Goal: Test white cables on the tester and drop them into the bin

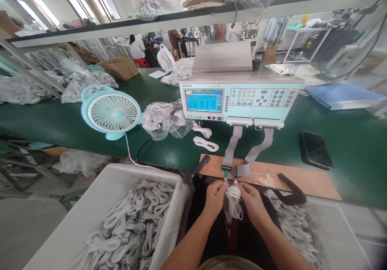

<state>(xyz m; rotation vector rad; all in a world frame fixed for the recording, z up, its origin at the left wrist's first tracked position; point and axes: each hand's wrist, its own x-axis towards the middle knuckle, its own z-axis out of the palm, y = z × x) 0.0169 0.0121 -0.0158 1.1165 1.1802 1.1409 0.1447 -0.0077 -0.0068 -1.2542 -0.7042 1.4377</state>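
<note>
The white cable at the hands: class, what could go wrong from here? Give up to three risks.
1. The cable hangs bundled between the left hand and right hand; it might slip or tangle.
2. A crooked push at the small green board could damage it.
3. A hard tug might strain the grey ribbons leading to the machine.

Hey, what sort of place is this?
Probably a workshop where cables are made or tested: there's an instrument with a screen and keypad on a green bench, a white bin holding many coiled cables, and ribbon cables running from the instrument.
</note>
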